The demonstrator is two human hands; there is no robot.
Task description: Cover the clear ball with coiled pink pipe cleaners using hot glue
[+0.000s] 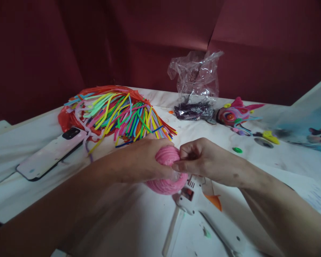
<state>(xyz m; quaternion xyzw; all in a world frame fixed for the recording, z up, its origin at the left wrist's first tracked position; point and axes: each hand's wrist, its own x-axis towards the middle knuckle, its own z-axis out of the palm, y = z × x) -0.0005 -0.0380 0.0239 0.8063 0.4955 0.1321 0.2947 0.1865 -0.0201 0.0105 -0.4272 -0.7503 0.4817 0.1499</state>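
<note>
My left hand (143, 160) is wrapped round a pink ball wound from cord (168, 170), held just above the white table (139, 221). My right hand (203, 159) presses against the ball's right side with its fingers pinched together on it. Below both hands lies a white glue gun (203, 203) with an orange trigger and a glue stick sticking out toward me. Part of the ball is hidden by my fingers.
A heap of coloured plastic strips (117, 114) on a red bag lies at the back left, beside a phone (50, 153). At the back stand a clear bag of dark strips (195, 85) and a colourful woven figure (237, 114). A green button (237, 150) and small bits lie nearby.
</note>
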